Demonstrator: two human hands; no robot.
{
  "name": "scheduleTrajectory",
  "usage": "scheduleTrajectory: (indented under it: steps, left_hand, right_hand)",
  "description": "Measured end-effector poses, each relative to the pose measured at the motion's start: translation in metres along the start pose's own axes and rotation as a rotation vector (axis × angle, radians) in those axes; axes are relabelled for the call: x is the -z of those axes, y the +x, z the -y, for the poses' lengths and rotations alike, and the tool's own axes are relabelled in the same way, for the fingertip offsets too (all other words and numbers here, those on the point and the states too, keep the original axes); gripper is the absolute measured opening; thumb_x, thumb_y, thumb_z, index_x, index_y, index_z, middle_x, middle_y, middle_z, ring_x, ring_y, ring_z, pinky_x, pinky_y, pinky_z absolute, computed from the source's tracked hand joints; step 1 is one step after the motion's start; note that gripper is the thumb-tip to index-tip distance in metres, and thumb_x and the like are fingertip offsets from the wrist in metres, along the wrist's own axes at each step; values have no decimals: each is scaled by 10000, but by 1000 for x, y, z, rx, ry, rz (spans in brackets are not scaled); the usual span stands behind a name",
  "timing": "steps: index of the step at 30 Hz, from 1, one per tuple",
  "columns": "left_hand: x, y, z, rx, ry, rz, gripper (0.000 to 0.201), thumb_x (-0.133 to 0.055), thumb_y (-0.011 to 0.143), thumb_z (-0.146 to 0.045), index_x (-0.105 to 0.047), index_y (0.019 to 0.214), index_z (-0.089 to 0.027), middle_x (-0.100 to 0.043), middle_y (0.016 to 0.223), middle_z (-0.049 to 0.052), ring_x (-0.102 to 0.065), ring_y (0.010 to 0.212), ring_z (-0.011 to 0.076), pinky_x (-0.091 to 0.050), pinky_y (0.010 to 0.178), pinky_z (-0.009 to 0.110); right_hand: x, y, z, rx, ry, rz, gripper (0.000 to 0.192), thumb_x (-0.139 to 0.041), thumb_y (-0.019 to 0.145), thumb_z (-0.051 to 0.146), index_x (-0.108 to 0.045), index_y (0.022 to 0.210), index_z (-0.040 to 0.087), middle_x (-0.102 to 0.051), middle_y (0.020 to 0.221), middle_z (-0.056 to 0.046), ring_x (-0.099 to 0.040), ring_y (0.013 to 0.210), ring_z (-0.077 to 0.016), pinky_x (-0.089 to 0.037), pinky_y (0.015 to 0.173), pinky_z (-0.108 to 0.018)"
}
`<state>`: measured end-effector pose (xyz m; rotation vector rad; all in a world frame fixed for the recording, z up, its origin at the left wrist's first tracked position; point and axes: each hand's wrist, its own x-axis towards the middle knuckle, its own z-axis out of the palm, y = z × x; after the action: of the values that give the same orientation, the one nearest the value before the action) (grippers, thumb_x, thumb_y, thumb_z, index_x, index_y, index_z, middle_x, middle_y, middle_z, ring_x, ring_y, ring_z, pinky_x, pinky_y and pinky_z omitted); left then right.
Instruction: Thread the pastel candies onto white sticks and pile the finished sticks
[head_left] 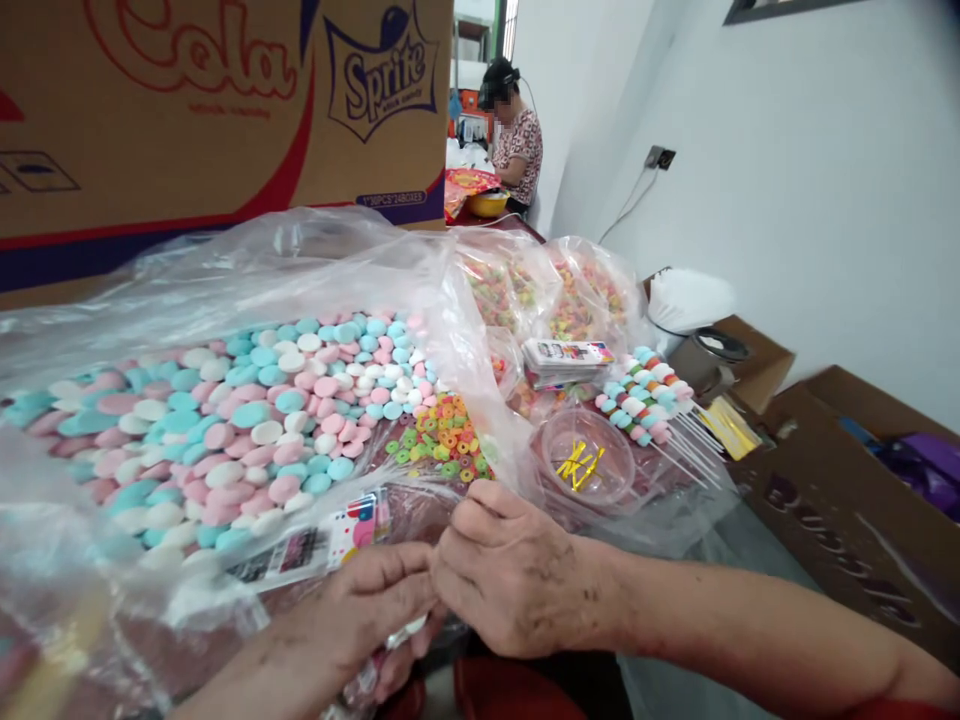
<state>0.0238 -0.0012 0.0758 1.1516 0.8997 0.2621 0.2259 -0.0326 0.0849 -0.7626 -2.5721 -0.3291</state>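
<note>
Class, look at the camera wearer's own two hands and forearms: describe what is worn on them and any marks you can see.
Both hands are bare: the left hand and right hand wear no gloves, rings or watch. Both forearms show no sleeves. Small dark specks dot the back of the right hand and its wrist.

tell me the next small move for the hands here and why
Probably reach the right hand to the clear bowl for a yellow twist tie: both hands pinch a small clear packet between them, the left hand gripping its neck, seemingly untied.

Cardboard soda box [187, 110], marshmallow skewers [645, 395], seated co-worker [514, 135], wall socket [660, 157]
</note>
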Motion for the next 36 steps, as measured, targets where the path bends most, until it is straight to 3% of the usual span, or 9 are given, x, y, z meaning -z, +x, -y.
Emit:
scheduleTrajectory:
  steps: [4, 6, 9, 14, 17, 19, 26, 31, 36]
  left_hand:
    - [-11, 1, -5, -482, 646, -248, 78, -620, 839, -274, -676, 816, -225, -678, 768, 40, -622, 710, 195, -474, 664, 241]
    - [-14, 4, 2, -696, 808, -326, 127, -578, 840, -200, -702, 833, -224, -696, 791, 68, -635, 728, 211, -476, 696, 258]
    - [-13, 7, 9, -799, 861, -412, 200, -539, 847, -137, -719, 865, -223, -714, 817, 83, -646, 768, 216, -474, 746, 267]
    - [-8, -1, -4, -479, 521, -489, 158, -629, 840, -315, -672, 718, -226, -603, 589, 3, -523, 530, 144, -413, 503, 201]
    - [-9, -5, -13, -223, 169, -497, 282, -647, 815, -431, -625, 655, -200, -528, 521, -26, -387, 410, 90, -284, 356, 164]
    - [-11, -5, -14, -141, 13, -474, 282, -669, 790, -441, -620, 669, -191, -535, 525, -34, -341, 372, 64, -243, 326, 147]
    - [-22, 2, -12, -110, -105, -412, 286, -696, 768, -427, -616, 660, -175, -569, 525, -18, -405, 398, 64, -274, 332, 128]
    - [-23, 1, -10, -144, -182, -407, 239, -703, 757, -351, -612, 639, -164, -617, 566, 1, -490, 463, 81, -361, 406, 138]
    - [-21, 3, -8, -153, -270, -380, 227, -710, 741, -331, -604, 640, -157, -627, 569, -1, -492, 444, 77, -374, 414, 152]
  right_hand:
    - [-5, 0, 2, -174, -25, 72, 157, -509, 892, 207, -593, 777, 141, -523, 718, -44, -423, 757, -211, -346, 750, -391]
    - [-6, 3, 4, -246, -30, 82, 162, -528, 870, 228, -578, 731, 160, -515, 688, -36, -409, 734, -207, -338, 730, -384]
    - [-1, 4, 3, -270, -28, 78, 153, -519, 879, 197, -591, 751, 156, -542, 706, -38, -422, 741, -207, -342, 749, -384]
    - [22, -33, -32, -561, -141, 3, 271, -379, 987, 199, -642, 960, 141, -640, 909, -97, -508, 856, -219, -362, 833, -386]
    - [27, -71, -59, -827, -258, 406, 224, -452, 953, 185, -661, 880, 154, -666, 875, -98, -559, 851, -225, -381, 793, -345]
    - [22, -91, -68, -864, -278, 530, 181, -509, 896, 128, -673, 821, 146, -681, 822, -105, -584, 819, -234, -386, 759, -340]
    - [-7, -105, -71, -842, -248, 626, 163, -535, 828, 96, -693, 856, 125, -709, 876, -135, -616, 901, -257, -405, 864, -355]
    - [5, -96, -72, -849, -218, 622, 182, -514, 840, 92, -676, 895, 151, -697, 936, -106, -614, 950, -227, -411, 875, -309]
    - [20, -92, -69, -983, -268, 591, 195, -464, 892, 134, -651, 938, 169, -688, 951, -98, -634, 847, -215, -404, 658, -278]
